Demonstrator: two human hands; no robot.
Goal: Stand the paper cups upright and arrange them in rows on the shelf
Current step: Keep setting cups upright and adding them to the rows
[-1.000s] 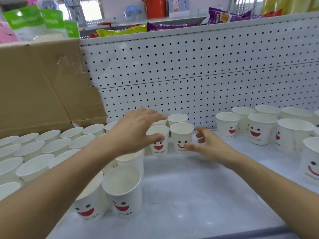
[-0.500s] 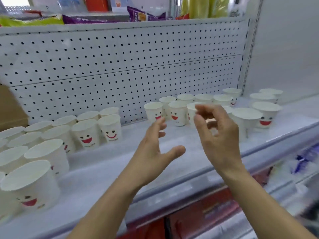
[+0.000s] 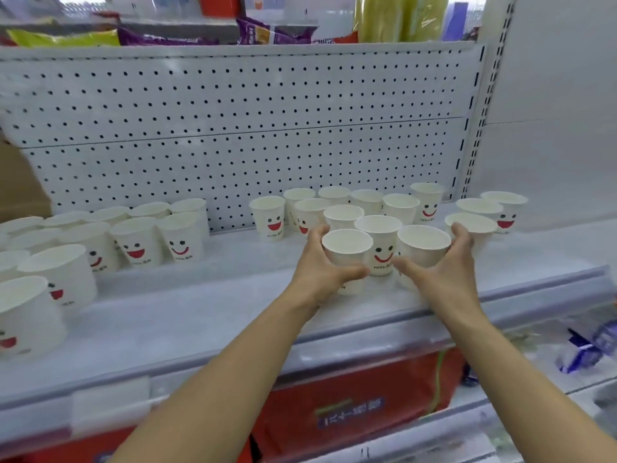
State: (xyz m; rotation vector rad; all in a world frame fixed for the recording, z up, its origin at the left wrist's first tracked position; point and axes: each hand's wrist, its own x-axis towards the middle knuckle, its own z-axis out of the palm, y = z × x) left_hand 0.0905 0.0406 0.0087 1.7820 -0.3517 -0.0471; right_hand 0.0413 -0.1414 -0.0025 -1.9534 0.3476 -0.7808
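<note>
Holding left cup (image 3: 348, 250), right cup (image 3: 423, 248), both upright, rims up

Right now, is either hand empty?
No, the left hand grips the left cup and the right hand grips the right cup.

Just the one camera here, worn on the head: it looked forward and down onto the shelf (image 3: 200, 315) from close in, paper cups (image 3: 379, 228) sitting mid-frame within reach, the pegboard back panel (image 3: 233, 128) filling the view straight ahead.
</note>
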